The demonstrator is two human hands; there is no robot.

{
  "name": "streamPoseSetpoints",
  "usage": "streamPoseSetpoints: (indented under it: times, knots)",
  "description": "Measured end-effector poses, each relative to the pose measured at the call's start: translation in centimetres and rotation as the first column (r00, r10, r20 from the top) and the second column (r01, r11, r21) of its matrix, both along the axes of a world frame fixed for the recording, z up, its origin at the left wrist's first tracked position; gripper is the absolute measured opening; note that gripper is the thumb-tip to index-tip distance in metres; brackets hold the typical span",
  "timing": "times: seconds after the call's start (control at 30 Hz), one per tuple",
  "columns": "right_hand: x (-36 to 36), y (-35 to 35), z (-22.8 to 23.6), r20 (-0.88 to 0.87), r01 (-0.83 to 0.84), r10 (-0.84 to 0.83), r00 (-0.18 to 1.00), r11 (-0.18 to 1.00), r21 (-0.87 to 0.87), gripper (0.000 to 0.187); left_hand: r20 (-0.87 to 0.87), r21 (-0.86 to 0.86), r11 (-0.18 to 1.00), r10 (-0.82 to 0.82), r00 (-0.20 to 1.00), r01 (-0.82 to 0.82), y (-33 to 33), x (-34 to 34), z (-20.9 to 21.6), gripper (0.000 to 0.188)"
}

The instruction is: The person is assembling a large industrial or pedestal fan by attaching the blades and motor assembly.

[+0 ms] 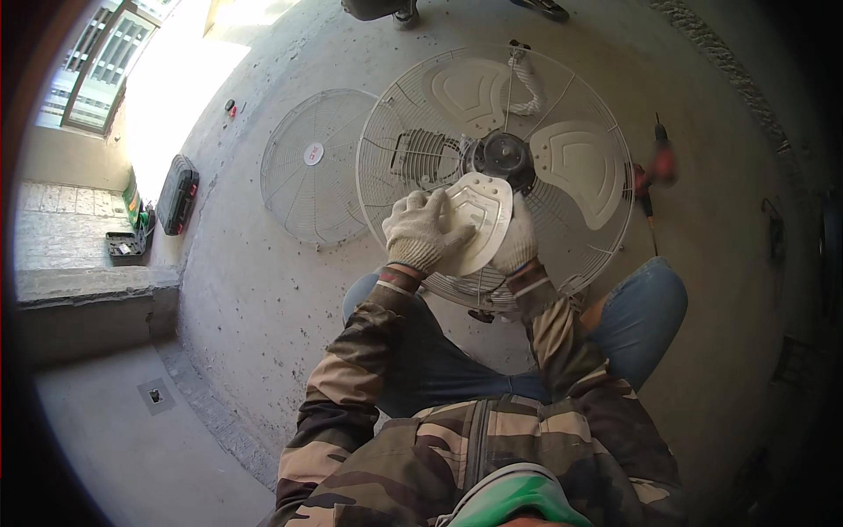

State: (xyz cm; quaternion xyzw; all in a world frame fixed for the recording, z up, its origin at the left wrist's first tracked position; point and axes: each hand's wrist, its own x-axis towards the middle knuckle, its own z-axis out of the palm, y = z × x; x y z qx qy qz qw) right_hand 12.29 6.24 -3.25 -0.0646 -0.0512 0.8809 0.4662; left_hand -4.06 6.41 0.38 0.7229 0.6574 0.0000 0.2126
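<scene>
A pale metal fan blade lies between my two gloved hands, its narrow end with holes close below the dark hub. My left hand is closed on the blade's left edge, thumb across its face. On the right edge, my right hand grips the blade, with part of its fingers hidden. I cannot tell whether this blade touches the hub. Two more blades, one at the upper left and one at the right, extend from the hub. All sit inside a round wire guard.
A second wire guard lies flat to the left. Right of the fan is a red and black power drill. White rope hangs at the far rim. A black tool case and a smaller open case are at left.
</scene>
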Motion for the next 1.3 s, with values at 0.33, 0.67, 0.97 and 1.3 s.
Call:
streamPoseSetpoints:
  times: [0.33, 0.67, 0.97, 1.3]
  knots:
    - [0.3, -1.3, -2.1, 0.635, -0.697, -0.766, 0.101, 0.401, 0.595, 0.073, 0.061, 0.199, 0.98, -0.027, 0.998, 0.014, -0.2, 0.5, 0.2, 0.066]
    - [-4.4, -4.1, -7.9, 0.772, -0.44, -0.621, 0.138, 0.66, 0.609, 0.075, 0.006, 0.377, 0.925, -0.04, 0.999, 0.034, -0.8, 0.6, -1.5, 0.059]
    - [11.1, 3.9, 4.4, 0.601, 0.288, -0.772, -0.207, 0.539, 0.791, 0.056, 0.466, -0.076, 0.99, 0.142, 0.873, -0.121, 0.0, -1.9, -1.9, 0.045]
    - [3.7, 5.4, 5.9, 0.687, -0.928, -0.701, -0.192, 0.357, 0.105, 0.052, 0.595, -0.246, 0.961, 0.254, 0.763, -0.127, 0.2, -3.1, -3.7, 0.038]
